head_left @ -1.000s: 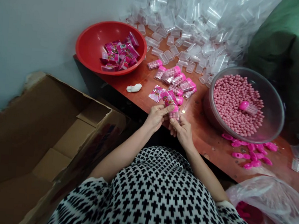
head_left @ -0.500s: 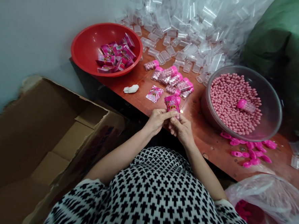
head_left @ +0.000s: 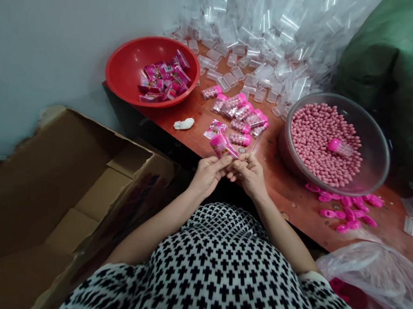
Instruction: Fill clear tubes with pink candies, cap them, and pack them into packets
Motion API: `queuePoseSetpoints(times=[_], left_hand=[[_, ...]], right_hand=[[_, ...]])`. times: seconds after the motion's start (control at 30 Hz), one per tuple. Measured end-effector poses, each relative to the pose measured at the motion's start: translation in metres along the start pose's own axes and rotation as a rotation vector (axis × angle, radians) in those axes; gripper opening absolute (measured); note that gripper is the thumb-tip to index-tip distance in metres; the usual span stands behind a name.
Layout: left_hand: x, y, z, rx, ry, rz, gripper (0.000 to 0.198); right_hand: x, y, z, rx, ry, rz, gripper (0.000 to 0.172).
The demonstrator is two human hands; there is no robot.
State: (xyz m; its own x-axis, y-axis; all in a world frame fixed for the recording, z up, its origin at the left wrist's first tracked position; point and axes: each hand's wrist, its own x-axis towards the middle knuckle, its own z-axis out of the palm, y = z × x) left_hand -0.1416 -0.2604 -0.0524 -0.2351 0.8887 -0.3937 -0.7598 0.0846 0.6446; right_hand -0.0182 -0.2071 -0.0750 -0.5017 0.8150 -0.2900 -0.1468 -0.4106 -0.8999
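While pinched, pink packet (head_left: 223, 146) tilted up-left, seemingly.

Bowls (head_left: 153, 70) on brown table (head_left: 294, 204)

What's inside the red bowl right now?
The red bowl holds a loose pile of pink sachets toward its right side; the rest is bare. Anything beneath the pile is covered.

The person wears a white top (head_left: 217, 267) printed all over with small black crosses. Its short sleeves end above the elbows, near the cardboard box (head_left: 49, 201), leaving forearms and both hands bare.
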Motion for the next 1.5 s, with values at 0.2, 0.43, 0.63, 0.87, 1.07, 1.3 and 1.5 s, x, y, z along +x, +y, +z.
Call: queuePoseSetpoints(times=[0.2, 0.43, 0.63, 0.87, 1.07, 1.3, 1.5], left_hand=[[-0.023, 0.067, -0.049, -0.082, 0.430, 0.670, 0.046], [0.043, 0.039, -0.055, 0.781, 0.216, 0.667, 0.025], [0.091, 0.016, -0.050, 1.102, 0.090, 0.647, 0.025], [0.101, 0.005, -0.066, 1.236, 0.141, 0.844, 0.014], [0.068, -0.007, -0.053, 1.260, 0.024, 1.008, 0.026], [0.021, -0.004, -0.043, 0.549, -0.072, 0.061, 0.056], [0.015, -0.004, -0.042, 0.311, 0.090, -0.104, 0.054]], right_hand=[[0.000, -0.009, -0.015, -0.177, 0.066, -0.085, 0.049], [0.002, -0.013, -0.021, -0.274, 0.094, -0.096, 0.045], [0.000, -0.014, -0.020, -0.315, 0.080, -0.085, 0.043], [0.024, -0.016, -0.015, -0.401, 0.069, -0.167, 0.042], [0.058, -0.009, -0.002, -0.265, 0.056, -0.261, 0.052], [0.028, -0.003, -0.019, -0.305, -0.254, -0.104, 0.053], [0.033, -0.025, -0.014, -1.079, -0.080, -0.299, 0.034]])
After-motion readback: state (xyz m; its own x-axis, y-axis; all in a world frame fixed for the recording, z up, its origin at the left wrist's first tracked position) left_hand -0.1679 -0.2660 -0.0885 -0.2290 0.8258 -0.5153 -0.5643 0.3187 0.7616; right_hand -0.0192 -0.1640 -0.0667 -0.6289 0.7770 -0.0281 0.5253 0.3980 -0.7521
